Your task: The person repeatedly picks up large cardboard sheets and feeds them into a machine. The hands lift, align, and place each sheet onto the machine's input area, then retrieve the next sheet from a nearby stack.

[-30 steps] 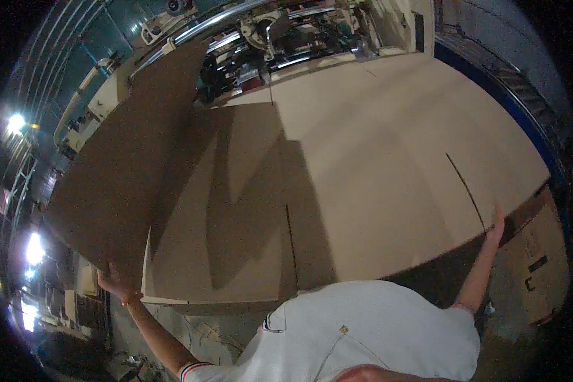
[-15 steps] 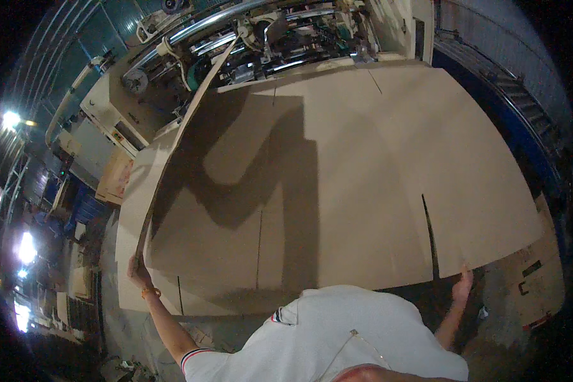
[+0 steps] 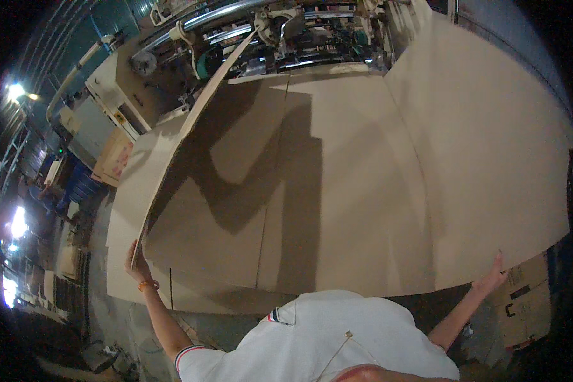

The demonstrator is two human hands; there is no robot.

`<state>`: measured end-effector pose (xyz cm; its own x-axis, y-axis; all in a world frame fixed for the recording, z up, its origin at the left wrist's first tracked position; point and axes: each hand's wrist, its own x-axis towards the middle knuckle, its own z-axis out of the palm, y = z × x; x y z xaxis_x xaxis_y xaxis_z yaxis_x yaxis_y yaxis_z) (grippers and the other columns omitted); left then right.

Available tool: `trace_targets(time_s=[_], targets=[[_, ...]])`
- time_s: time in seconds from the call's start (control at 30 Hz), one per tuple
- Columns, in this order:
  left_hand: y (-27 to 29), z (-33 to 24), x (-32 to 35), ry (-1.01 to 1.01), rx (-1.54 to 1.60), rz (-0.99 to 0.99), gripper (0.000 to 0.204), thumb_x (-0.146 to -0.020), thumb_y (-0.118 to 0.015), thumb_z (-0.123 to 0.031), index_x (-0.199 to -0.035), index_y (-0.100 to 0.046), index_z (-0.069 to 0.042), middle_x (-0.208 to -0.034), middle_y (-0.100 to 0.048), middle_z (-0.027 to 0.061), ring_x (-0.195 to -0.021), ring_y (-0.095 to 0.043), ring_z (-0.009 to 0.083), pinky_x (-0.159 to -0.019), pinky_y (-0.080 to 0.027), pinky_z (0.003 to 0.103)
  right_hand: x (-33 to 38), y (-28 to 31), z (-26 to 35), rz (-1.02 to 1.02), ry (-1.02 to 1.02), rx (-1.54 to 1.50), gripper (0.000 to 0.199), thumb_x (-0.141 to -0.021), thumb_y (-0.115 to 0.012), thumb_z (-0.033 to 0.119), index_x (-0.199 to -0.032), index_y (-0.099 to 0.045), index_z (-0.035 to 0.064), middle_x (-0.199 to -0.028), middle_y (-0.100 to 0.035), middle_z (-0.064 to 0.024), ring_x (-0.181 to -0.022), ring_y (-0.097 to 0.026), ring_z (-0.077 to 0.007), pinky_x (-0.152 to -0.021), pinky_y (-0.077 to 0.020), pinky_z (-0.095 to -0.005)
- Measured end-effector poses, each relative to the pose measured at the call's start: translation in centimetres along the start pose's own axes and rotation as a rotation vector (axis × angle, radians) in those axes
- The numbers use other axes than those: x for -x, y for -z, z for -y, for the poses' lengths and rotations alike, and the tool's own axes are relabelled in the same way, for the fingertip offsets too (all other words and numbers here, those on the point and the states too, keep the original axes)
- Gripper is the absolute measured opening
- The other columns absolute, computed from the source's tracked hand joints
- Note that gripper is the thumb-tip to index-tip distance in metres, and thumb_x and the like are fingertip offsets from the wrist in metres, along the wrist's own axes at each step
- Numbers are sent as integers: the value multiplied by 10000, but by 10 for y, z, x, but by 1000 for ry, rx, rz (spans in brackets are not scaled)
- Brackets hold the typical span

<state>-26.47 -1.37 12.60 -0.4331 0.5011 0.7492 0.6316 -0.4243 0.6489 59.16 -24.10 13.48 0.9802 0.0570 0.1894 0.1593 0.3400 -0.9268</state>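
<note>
Through the head camera I look down on a large, brown, creased cardboard sheet (image 3: 356, 191) spread in front of the person, who wears a white short-sleeved shirt (image 3: 369, 325). The sheet's left panel (image 3: 190, 127) stands up nearly edge-on to me; its right panel (image 3: 490, 140) tilts upward beyond a long crease. The bare left hand (image 3: 138, 264), an orange band (image 3: 149, 285) at its wrist, pinches the near end of the left panel between thumb and fingers. The bare right hand (image 3: 490, 281) touches the right panel's near edge, one digit showing above it; I cannot tell whether the hidden fingers are spread or pressed together. Another flat brown cardboard sheet (image 3: 134, 210) lies beneath, at left. Beyond is a machine with shiny metal rollers (image 3: 286, 38); a brown cardboard box with dark markings (image 3: 528, 309) sits at lower right.
</note>
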Motion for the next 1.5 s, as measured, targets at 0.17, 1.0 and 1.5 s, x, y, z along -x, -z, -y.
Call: trace_targets(time_s=[0.17, 1.0, 1.5], targets=[[-13, -1, 9, 17, -372, 56, 172, -856, -616, -73, -973, -689, 29, -862, -708, 137, -756, -672, 218, -715, -515, 322, -1, -13, -44, 318, 404, 260, 341, -835, -641, 72, -1156, -580, -22, -1092, -631, -124, -917, -614, -254, -845, -515, -406], [-187, -83, 256, -395, -364, 876, 410, -796, -595, -107, -1199, -615, -179, -1267, -575, 40, -1209, -514, 259, -1061, -330, 474, 111, -114, -176, 1426, 1026, 1054, 783, -634, -685, -3, -1356, -474, 216, -1434, -414, -77, -1328, -351, -352, -1068, -270, -568], [-200, -154, 123, -487, -475, 832, 364, -803, -635, -125, -1158, -632, -205, -1230, -595, 5, -1185, -523, 241, -1068, -274, 547, 87, -192, -94, 1311, 1089, 707, 332, -812, -501, 121, -1096, -673, 129, -1212, -619, -65, -1140, -560, -309, -973, -394, -544]])
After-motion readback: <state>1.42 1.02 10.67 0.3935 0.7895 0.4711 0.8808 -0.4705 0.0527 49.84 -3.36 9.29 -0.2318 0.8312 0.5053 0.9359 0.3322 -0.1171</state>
